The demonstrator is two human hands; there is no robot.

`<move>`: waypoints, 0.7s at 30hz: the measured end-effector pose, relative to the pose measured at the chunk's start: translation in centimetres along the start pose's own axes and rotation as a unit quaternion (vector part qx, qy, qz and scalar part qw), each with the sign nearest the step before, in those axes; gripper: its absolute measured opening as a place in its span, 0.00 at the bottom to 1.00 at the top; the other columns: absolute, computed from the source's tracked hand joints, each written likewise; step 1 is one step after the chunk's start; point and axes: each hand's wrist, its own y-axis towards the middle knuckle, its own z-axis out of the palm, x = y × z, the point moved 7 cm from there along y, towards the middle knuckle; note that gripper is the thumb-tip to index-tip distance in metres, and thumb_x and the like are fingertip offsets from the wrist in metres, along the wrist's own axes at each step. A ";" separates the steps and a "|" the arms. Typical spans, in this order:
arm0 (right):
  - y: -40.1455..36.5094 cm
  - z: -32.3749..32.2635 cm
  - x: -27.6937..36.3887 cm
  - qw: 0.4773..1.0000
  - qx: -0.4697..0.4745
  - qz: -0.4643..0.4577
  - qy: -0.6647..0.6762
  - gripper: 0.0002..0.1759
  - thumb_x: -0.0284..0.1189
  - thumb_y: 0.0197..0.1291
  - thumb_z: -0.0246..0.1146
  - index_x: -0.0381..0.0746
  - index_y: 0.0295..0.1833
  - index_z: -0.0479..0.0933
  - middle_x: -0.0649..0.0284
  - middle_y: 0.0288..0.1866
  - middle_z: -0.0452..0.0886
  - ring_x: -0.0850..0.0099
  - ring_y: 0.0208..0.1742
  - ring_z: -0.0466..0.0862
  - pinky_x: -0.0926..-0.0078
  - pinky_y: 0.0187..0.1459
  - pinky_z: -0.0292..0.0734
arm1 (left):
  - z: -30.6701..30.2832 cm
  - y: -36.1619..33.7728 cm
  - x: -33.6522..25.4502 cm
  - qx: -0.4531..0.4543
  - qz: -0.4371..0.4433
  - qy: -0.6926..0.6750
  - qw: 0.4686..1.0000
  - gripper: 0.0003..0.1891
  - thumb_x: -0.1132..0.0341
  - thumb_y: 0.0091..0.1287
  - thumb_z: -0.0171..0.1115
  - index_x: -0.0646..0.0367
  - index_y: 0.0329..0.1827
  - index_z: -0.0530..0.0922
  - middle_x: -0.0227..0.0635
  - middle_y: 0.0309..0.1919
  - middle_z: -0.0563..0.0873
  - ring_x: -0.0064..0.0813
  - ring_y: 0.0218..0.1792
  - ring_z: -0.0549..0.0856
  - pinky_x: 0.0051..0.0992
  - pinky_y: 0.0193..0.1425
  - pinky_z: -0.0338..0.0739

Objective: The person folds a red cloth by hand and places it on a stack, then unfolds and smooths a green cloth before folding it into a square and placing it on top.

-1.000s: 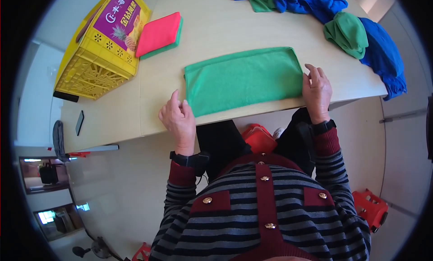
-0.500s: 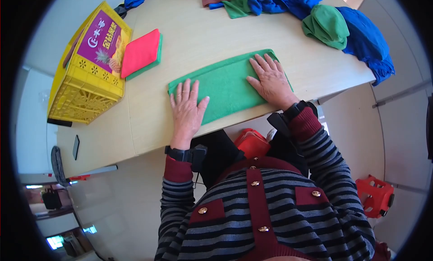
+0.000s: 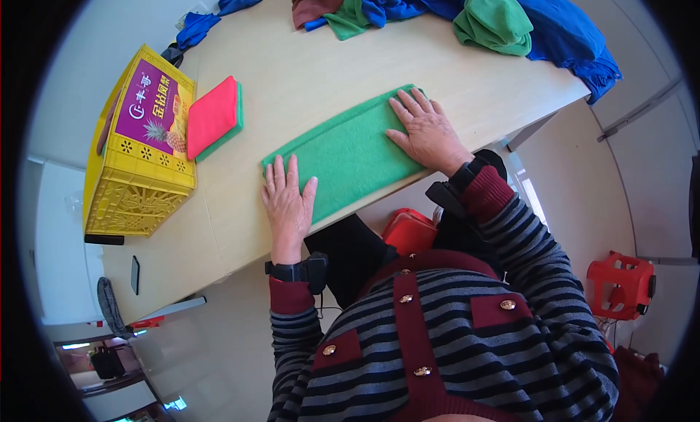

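A green towel [image 3: 350,156], folded into a long rectangle, lies flat near the table's front edge. Resting on its left end is my left hand [image 3: 287,203], fingers stretched out and palm down. My right hand [image 3: 426,130] lies spread on the towel's right end, with the thumb pointing inward. Neither hand grips anything. To the left, a folded red cloth [image 3: 214,117] sits on top of a folded green cloth [image 3: 222,143], apart from both hands.
A yellow crate [image 3: 138,196] with a pineapple label stands at the table's left. Crumpled blue cloths [image 3: 561,32], a green cloth [image 3: 494,21] and a brown cloth [image 3: 321,3] are heaped along the far side. A dark flat phone-like object [image 3: 135,275] lies front left.
The camera view has shifted, so the table appears turned. Both hands stay flat on the green towel, the left one still at its left end.
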 end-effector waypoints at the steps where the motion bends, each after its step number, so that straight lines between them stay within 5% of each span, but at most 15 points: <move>1: 0.2 -0.5 0.0 1.000 -0.010 -0.002 0.005 0.37 0.53 0.75 0.52 0.40 0.79 0.65 0.52 0.82 0.64 0.51 0.84 0.58 0.49 0.80 0.53 | -0.2 0.1 0.0 -0.006 0.001 0.002 1.000 0.36 0.42 0.78 0.50 0.53 0.82 0.62 0.46 0.83 0.59 0.50 0.83 0.55 0.58 0.82 0.48; 7: 0.4 -2.3 2.1 0.998 0.002 0.001 -0.062 0.34 0.48 0.73 0.57 0.39 0.76 0.68 0.53 0.80 0.67 0.50 0.83 0.59 0.46 0.80 0.54 | -0.9 0.3 -1.4 -0.012 0.009 0.032 0.999 0.34 0.46 0.79 0.51 0.55 0.81 0.63 0.45 0.82 0.60 0.49 0.82 0.57 0.59 0.83 0.47; 13: 0.0 -0.9 10.6 0.991 -0.002 -0.107 0.077 0.31 0.46 0.73 0.57 0.40 0.75 0.70 0.54 0.79 0.68 0.51 0.82 0.62 0.45 0.79 0.54 | 1.0 2.0 -6.6 -0.016 0.113 0.039 0.993 0.32 0.50 0.78 0.53 0.58 0.80 0.64 0.44 0.81 0.63 0.49 0.82 0.59 0.59 0.83 0.48; 21: -0.2 -0.2 7.1 0.995 -0.009 -0.087 0.045 0.34 0.50 0.74 0.53 0.42 0.78 0.67 0.56 0.81 0.65 0.53 0.83 0.59 0.47 0.81 0.52 | 1.2 2.0 -6.0 -0.022 0.107 0.019 0.994 0.32 0.49 0.78 0.54 0.53 0.80 0.65 0.44 0.81 0.63 0.49 0.82 0.59 0.57 0.83 0.48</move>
